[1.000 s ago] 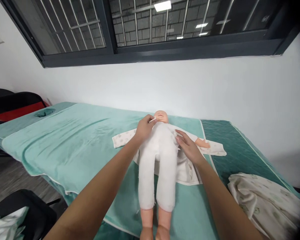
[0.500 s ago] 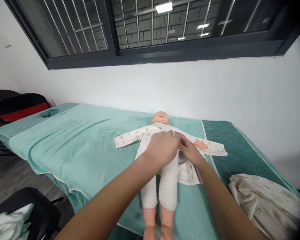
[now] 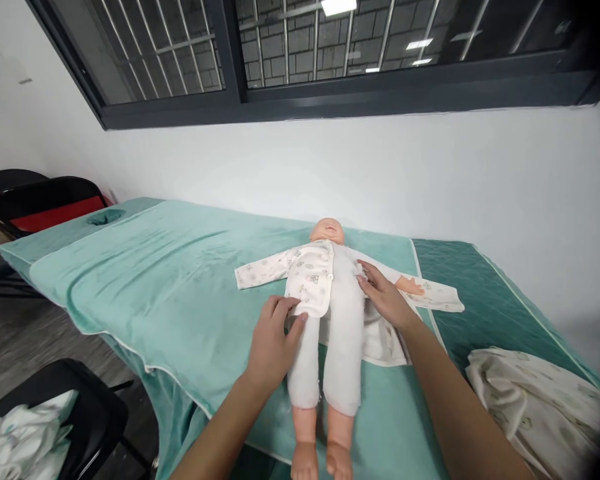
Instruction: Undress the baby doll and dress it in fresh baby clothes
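A baby doll [image 3: 327, 230] lies on its back on the green covered table, its bare feet toward me. White padding [image 3: 344, 333] wraps its body and legs. The left front panel of a patterned white shirt [image 3: 313, 273] lies over its chest; the other panel is spread out at the right, under the doll's arm. My left hand [image 3: 275, 337] touches the shirt's lower corner, thumb and fingers apart. My right hand [image 3: 385, 297] rests at the doll's side on the right, fingers apart against the padding.
A crumpled patterned cloth [image 3: 535, 400] lies at the table's right. At the lower left, a black chair [image 3: 100, 413] holds white and green cloth [image 3: 27, 433]. Black and red chairs [image 3: 55, 203] stand at the left. A wall and barred window are behind the table [image 3: 170, 267].
My left hand has moved from the doll's chest down and left to the shirt's lower corner. The left shirt panel now lies flat over the chest. My right hand has barely moved.
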{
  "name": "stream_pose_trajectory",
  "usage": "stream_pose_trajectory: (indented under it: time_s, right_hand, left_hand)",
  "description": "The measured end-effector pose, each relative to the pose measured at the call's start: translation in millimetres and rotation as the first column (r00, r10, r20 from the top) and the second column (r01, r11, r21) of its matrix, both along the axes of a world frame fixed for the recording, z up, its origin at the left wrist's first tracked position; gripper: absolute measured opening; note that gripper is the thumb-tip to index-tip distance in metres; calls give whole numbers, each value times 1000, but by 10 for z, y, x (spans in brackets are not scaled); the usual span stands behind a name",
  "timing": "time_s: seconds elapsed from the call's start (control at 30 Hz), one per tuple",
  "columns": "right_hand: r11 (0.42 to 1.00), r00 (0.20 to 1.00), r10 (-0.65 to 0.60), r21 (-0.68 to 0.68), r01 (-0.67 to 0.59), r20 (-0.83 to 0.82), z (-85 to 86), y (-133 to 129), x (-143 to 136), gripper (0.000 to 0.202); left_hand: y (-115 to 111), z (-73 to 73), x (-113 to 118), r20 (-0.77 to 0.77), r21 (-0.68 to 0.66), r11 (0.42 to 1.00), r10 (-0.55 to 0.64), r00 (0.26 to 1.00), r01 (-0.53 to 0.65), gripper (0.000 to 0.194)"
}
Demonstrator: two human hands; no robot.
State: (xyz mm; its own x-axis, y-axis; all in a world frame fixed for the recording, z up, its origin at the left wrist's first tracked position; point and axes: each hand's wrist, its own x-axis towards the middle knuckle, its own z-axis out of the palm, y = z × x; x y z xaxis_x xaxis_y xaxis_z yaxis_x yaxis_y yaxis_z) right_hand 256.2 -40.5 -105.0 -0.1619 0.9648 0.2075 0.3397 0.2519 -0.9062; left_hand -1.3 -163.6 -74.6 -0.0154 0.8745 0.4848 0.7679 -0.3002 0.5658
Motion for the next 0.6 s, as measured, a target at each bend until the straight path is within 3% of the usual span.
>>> stream_pose_trajectory:
  time_s: [0.23, 0.37, 0.6]
  right_hand:
    - [999, 999, -5, 40, 3, 42, -69, 41, 30, 65]
    - [999, 999, -4, 42, 2, 48, -65, 37, 40, 65]
    - [999, 1000, -6, 33, 5, 27, -44, 30, 28, 66]
  left_hand:
    - [-43, 23, 98, -225, 105, 973, -180, 957, 208, 12]
    - [-100, 65, 71, -228, 73, 958, -253, 940, 276, 13]
    - [23, 144, 105, -137, 154, 961, -209, 968, 229, 19]
